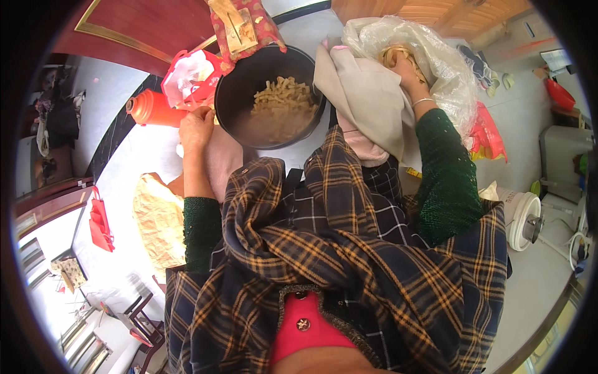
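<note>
Closest to me, the plaid garment (349, 249) fills six o'clock. At ten o'clock my left hand (196, 128) sits just beside the dark pot (230, 87); I can't tell whether its fingertips pinch anything. The pot, at twelve, holds pale cut pieces (283, 96). Between one and two, my right hand (406, 67) is down among pale strips (391, 55) in the clear bag (445, 84); its fingers are partly hidden, so I can't tell whether they're clamped on any.

I judge the step in hand as picking from the bag; the next move calls for a gathered grip and a lift clear of its loose plastic. Beige cloth (358, 87) fills the gap toward the pot. The red bag (190, 78) crowds the pot's rim at eleven; bare floor (514, 140) opens between two and three.
</note>
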The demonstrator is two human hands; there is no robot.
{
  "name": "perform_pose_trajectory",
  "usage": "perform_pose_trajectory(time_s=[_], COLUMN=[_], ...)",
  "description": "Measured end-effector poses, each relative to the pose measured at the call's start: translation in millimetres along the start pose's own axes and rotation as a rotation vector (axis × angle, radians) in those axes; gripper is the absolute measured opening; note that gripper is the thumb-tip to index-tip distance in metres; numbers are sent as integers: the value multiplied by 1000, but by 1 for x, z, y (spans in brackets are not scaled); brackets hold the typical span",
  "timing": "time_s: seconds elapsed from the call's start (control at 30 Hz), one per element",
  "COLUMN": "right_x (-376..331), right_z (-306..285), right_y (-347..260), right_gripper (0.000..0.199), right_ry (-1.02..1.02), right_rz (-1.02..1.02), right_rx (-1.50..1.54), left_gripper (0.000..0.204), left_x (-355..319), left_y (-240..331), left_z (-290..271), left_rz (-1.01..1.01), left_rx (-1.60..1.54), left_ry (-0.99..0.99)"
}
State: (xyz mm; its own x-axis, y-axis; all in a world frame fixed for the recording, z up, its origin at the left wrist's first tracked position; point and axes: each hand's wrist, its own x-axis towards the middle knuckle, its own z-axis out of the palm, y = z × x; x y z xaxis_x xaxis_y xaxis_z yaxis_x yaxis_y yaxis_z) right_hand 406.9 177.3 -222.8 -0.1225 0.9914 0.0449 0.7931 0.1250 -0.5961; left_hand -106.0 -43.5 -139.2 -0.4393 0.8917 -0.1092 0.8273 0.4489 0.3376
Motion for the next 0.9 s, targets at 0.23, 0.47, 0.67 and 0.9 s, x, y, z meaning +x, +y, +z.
perform_pose_trajectory(time_s=[0.23, 0.47, 0.67, 0.9], right_x=[23, 7, 26, 29], right_z=[33, 4, -134, -193], right_y=[8, -59, -146, -166], right_gripper=[53, 43, 35, 35], right_ry=[-138, -76, -24, 164], right_rz=[316, -22, -139, -145], right_rx=[-83, -208, -272, 181], left_gripper=[25, 26, 25, 26], left_x=[3, 8, 4, 15], left_y=[-9, -26, -6, -15], left_z=[7, 15, 9, 27], left_rz=[-8, 8, 38, 83], left_rx=[66, 63, 13, -26], left_ry=[33, 80, 77, 119])
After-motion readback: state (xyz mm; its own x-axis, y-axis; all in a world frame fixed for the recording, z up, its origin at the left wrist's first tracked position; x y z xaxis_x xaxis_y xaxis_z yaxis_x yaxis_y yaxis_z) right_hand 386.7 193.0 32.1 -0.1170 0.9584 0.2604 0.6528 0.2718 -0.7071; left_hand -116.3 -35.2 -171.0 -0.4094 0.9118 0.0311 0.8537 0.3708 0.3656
